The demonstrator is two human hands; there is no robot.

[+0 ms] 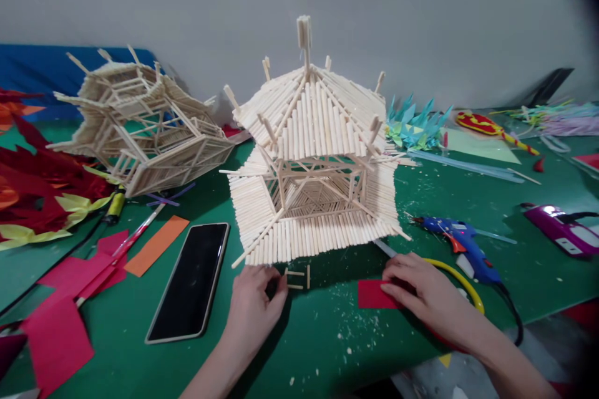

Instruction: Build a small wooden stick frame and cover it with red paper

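A pavilion model made of pale wooden sticks (311, 156) stands on the green table (327, 336) just beyond my hands. My left hand (255, 308) rests below its front edge, fingers curled in a pinch on a small wooden stick piece (297, 277) lying on the table. My right hand (423, 293) lies flat with its fingers stretched over a small red paper piece (372, 294), pressing it down. A yellow ring (461, 280) shows partly from under that hand.
A black phone (191, 280) lies left of my left hand. A second stick model (140, 124) sits tipped at the back left, with red and yellow paper (42, 193) beside it. A blue glue gun (461, 246) lies to the right, a purple tool (561, 230) farther right.
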